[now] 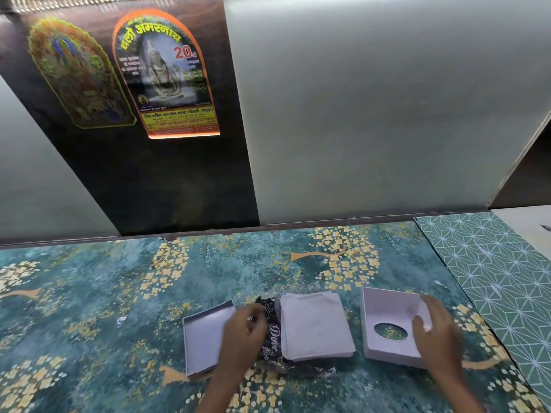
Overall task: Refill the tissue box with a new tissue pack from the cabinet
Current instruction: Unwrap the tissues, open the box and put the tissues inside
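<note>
A stack of white tissues (pixel 316 326) lies on its opened black plastic wrapper (pixel 272 338) in the middle of the table. The white tissue box base (pixel 199 338) sits open to the left of it. To the right lies the box lid (pixel 387 311), inside up, showing its oval dispensing hole. My left hand (pixel 243 335) is over the base's right edge, fingers curled on the wrapper's left side. My right hand (pixel 438 332) grips the lid's right wall, thumb inside; motion blur hides the fingertips.
The table carries a teal cover with yellow blossoms (pixel 89 293). A green geometric-patterned mat (pixel 501 272) lies at the right. A dark panel with two stickers (pixel 167 76) and grey cabinet fronts (pixel 372 114) stand behind the table.
</note>
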Tool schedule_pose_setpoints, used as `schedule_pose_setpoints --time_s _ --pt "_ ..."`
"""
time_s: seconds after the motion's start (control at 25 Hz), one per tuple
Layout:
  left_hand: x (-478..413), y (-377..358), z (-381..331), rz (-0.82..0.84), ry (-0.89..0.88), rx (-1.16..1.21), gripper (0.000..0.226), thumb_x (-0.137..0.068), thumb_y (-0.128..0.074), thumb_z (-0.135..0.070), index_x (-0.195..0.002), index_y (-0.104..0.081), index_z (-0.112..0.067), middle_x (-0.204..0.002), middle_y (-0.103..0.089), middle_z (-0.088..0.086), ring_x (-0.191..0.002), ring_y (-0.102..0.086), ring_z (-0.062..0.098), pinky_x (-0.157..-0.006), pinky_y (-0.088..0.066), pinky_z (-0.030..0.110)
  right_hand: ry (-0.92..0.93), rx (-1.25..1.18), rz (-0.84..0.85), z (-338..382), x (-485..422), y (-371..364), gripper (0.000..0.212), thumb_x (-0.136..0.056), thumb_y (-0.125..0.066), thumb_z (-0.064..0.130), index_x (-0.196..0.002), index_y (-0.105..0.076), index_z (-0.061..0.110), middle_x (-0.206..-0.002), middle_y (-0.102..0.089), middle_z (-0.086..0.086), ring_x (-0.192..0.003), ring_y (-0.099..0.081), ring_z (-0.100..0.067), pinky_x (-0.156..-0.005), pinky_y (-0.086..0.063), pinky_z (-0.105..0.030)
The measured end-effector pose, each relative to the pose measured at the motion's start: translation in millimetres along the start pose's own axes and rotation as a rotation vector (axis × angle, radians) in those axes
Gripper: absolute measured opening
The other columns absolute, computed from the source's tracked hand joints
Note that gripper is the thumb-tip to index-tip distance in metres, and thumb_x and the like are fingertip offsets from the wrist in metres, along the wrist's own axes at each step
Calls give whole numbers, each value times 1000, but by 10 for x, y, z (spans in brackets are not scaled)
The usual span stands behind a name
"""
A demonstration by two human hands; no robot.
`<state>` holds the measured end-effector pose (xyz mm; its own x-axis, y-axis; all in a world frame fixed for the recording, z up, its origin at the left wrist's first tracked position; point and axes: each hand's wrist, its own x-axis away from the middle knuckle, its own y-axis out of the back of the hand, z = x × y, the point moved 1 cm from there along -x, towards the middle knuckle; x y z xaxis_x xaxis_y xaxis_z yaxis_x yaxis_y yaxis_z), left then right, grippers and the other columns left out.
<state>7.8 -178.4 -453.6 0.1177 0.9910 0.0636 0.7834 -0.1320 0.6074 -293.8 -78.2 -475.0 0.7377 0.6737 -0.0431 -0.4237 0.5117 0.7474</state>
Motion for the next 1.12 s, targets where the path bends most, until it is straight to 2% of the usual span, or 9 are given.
schedule_pose_setpoints --time_s 0.12,0.24,0.36,0.44,0.52,0.64,0.84,1.04,1.12 --pt "-48 -559 -125 304 206 -79 50 -76 -56 -24 -121 -46 -3 -118 -53 10 -100 -55 24 -83 -49 32 423 49 -10 259 200 -211 36 -78 -53 -3 -113 -59 0 -117 -62 -21 -103 -62 -34 -84 -56 -46" --pt "-168 -779 -111 353 458 -147 82 -73 -56 -37 -135 -20 2 -138 -32 21 -124 -38 37 -97 -42 42 516 -23 392 572 383 -440 44 -85 -44 11 -130 -43 8 -135 -51 -13 -120 -50 -20 -106 -40 -39" --pt "-256 -837 -139 326 582 168 67 -72 -62 -28 -126 -36 1 -120 -52 17 -109 -53 33 -89 -50 41 411 168 642 655 472 -726 67 -92 -37 24 -143 4 10 -156 0 -9 -143 -6 -21 -116 -11 -32" --pt "-269 -870 -110 300 648 380 48 -75 -64 -14 -116 -49 5 -107 -61 18 -100 -60 34 -90 -52 45 370 213 667 745 488 -783 69 -93 -35 27 -142 11 9 -156 8 -10 -144 3 -21 -116 -8 -32" --pt "-257 -888 -56 316 642 486 38 -76 -65 -10 -109 -58 8 -106 -66 22 -97 -63 35 -92 -51 48 364 249 674 791 483 -789 68 -93 -35 28 -143 8 9 -156 7 -11 -144 2 -22 -116 -9 -32" --pt "-186 -846 -108 337 541 470 22 -76 -67 -22 -92 -64 -8 -105 -66 18 -93 -64 32 -86 -53 45 322 213 674 738 446 -797 64 -91 -39 32 -144 -5 17 -156 0 -7 -143 -4 -20 -116 -12 -33" --pt "-179 -646 -160 267 344 504 19 -86 -58 -23 -99 -50 -12 -101 -61 14 -85 -61 24 -69 -51 36 208 -56 568 766 363 -633 61 -86 -52 36 -140 -27 21 -153 -22 -3 -139 -22 -18 -113 -21 -34" --pt "-171 -204 -329 343 185 704 5 -90 -50 -17 -93 -52 -13 -85 -65 6 -67 -67 16 -52 -53 27 105 -541 600 958 251 -321 44 -85 -56 33 -125 -42 43 -132 -47 9 -114 -53 -20 -96 -47 -48" --pt "-149 -87 -403 355 117 705 8 -90 -49 -19 -95 -52 -13 -83 -68 4 -66 -69 15 -54 -55 28 59 -709 584 1048 220 -250 37 -87 -55 26 -117 -47 45 -120 -56 6 -98 -61 -15 -85 -54 -44"
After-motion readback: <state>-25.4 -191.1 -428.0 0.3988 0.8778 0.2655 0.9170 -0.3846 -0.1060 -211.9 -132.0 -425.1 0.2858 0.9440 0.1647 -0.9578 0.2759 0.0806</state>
